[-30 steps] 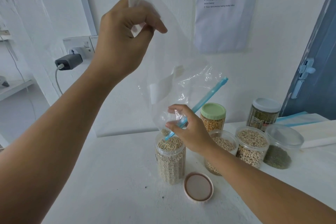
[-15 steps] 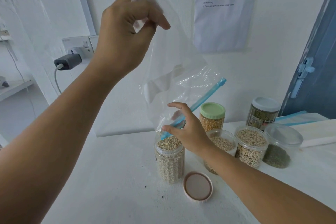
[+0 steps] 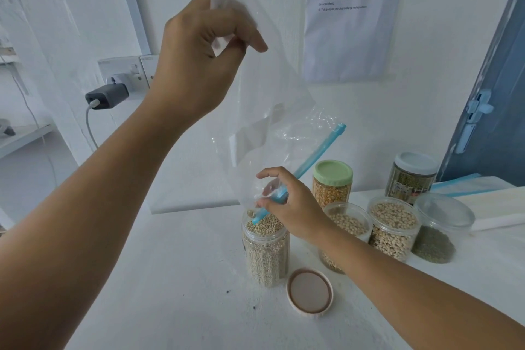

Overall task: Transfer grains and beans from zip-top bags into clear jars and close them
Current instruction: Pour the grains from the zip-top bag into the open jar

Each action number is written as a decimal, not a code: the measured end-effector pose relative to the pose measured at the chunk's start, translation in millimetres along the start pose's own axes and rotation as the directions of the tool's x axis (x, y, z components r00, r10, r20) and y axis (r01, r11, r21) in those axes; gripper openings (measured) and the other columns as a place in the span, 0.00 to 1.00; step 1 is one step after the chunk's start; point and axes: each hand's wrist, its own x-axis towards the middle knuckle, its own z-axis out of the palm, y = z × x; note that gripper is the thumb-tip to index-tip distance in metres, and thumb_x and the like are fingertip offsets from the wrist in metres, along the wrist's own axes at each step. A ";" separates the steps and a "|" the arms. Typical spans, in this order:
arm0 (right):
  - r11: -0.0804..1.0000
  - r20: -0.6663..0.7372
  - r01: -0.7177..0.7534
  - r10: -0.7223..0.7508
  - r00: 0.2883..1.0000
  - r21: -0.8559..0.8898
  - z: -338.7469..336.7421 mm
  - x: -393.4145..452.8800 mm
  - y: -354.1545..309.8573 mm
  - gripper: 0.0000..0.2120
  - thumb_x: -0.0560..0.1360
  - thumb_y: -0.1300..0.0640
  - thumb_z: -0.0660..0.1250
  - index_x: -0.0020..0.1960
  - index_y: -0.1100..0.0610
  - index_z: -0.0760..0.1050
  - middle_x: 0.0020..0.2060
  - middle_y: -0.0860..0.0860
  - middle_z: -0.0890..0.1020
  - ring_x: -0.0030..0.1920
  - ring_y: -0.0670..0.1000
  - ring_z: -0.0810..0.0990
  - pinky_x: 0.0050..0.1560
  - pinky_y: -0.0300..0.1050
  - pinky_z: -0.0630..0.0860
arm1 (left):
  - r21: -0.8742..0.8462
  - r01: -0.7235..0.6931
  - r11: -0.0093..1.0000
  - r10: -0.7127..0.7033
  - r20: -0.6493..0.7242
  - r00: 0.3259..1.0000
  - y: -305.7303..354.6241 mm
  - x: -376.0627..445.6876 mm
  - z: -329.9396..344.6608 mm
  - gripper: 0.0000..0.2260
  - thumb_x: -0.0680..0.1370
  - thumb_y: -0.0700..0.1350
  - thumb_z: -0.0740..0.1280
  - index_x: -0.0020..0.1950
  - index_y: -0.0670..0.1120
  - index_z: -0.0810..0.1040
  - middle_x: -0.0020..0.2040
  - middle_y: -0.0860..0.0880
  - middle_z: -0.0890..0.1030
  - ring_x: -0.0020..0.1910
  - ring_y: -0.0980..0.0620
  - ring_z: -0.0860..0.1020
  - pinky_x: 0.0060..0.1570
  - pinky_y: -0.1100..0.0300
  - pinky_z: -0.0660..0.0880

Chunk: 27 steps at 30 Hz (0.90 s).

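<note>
Zip-top bag (image 3: pixel 270 111) now slightly lower, emptier.

On the paper sheet (image 3: pixel 350 17) taped to the wall we make out numbered lines 1 to 5; the words are too blurred for us to read reliably.

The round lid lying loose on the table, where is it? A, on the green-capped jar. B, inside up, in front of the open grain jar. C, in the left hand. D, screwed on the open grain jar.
B: the lid lies inside up on the table, in front of the open grain jar.
</note>
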 end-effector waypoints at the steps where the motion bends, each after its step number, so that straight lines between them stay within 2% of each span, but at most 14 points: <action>1: 1.000 -0.011 -0.002 0.002 1.000 -0.014 0.4 0.2 0.5 0.20 0.77 0.60 0.76 0.64 0.45 0.76 0.46 0.48 0.80 0.46 0.43 0.83 0.45 0.34 0.80 | 0.000 0.003 1.000 -0.003 0.000 1.000 -0.2 -0.8 0.9 0.11 0.79 0.34 0.67 0.47 0.46 0.87 0.51 0.49 0.81 0.53 0.58 0.79 0.53 0.66 0.75; 5: 0.999 -0.047 0.022 -0.025 0.999 -0.046 1.5 1.3 4.1 0.21 0.74 0.58 0.78 0.63 0.45 0.77 0.44 0.50 0.78 0.46 0.46 0.82 0.46 0.34 0.79 | 0.005 0.011 1.000 -0.011 -0.001 1.000 -0.6 -3.1 2.6 0.10 0.80 0.35 0.67 0.48 0.45 0.87 0.52 0.50 0.81 0.53 0.59 0.78 0.53 0.67 0.75; 10: 1.000 -0.013 0.015 -0.015 1.000 -0.015 -1.2 0.1 5.5 0.17 0.79 0.63 0.72 0.62 0.45 0.80 0.53 0.49 0.79 0.50 0.49 0.84 0.45 0.35 0.80 | -0.030 0.040 0.999 -0.037 0.090 0.995 0.1 -7.9 -4.8 0.12 0.79 0.35 0.67 0.48 0.50 0.86 0.55 0.48 0.81 0.57 0.58 0.78 0.54 0.68 0.72; 12: 1.000 0.006 0.005 -0.005 1.000 0.008 -1.6 -1.2 5.1 0.12 0.81 0.64 0.69 0.58 0.49 0.83 0.56 0.48 0.81 0.51 0.48 0.86 0.49 0.36 0.82 | -0.024 0.050 0.998 -0.046 0.151 0.987 -1.7 -11.9 -8.3 0.12 0.79 0.37 0.67 0.48 0.53 0.86 0.58 0.49 0.81 0.59 0.56 0.77 0.57 0.67 0.72; 15: 1.000 0.045 -0.021 0.021 0.999 0.003 -1.6 -2.2 6.7 0.12 0.82 0.65 0.67 0.56 0.52 0.85 0.59 0.44 0.81 0.51 0.47 0.87 0.53 0.40 0.83 | 0.008 0.073 0.997 -0.073 0.171 0.983 -8.2 -16.2 -11.2 0.14 0.79 0.36 0.66 0.49 0.54 0.86 0.58 0.52 0.80 0.61 0.54 0.77 0.60 0.64 0.72; 18: 0.999 0.041 -0.031 0.033 0.999 -0.035 -1.0 -1.4 8.6 0.11 0.79 0.62 0.72 0.56 0.48 0.85 0.54 0.45 0.82 0.53 0.47 0.85 0.55 0.39 0.83 | 0.006 0.120 0.993 -0.120 0.137 0.983 -12.6 -18.2 -12.1 0.14 0.78 0.34 0.66 0.48 0.52 0.87 0.57 0.50 0.81 0.59 0.57 0.77 0.58 0.68 0.70; 21: 0.997 0.012 -0.010 0.011 1.000 -0.079 0.6 0.0 9.1 0.10 0.76 0.58 0.77 0.54 0.47 0.85 0.44 0.38 0.79 0.49 0.43 0.81 0.51 0.34 0.79 | 0.001 0.138 0.990 -0.137 0.109 0.984 -12.3 -20.4 -11.0 0.15 0.78 0.32 0.65 0.48 0.49 0.88 0.57 0.49 0.81 0.58 0.60 0.76 0.56 0.72 0.69; 23: 0.996 0.020 0.002 0.000 1.000 -0.094 2.4 0.9 7.8 0.10 0.74 0.56 0.79 0.53 0.47 0.85 0.42 0.34 0.78 0.47 0.43 0.80 0.50 0.33 0.78 | -0.001 0.133 0.991 -0.132 0.107 0.985 -11.2 -22.5 -9.6 0.16 0.78 0.32 0.64 0.48 0.49 0.88 0.57 0.49 0.80 0.58 0.59 0.76 0.56 0.72 0.70; 27: 0.987 0.025 0.030 -0.026 0.999 -0.159 4.0 2.1 8.3 0.17 0.71 0.53 0.81 0.57 0.46 0.83 0.48 0.46 0.79 0.52 0.45 0.78 0.55 0.36 0.77 | -0.012 0.118 0.993 -0.115 0.126 0.985 -10.3 -25.0 -6.9 0.17 0.78 0.32 0.64 0.47 0.52 0.86 0.57 0.50 0.80 0.60 0.55 0.77 0.58 0.69 0.71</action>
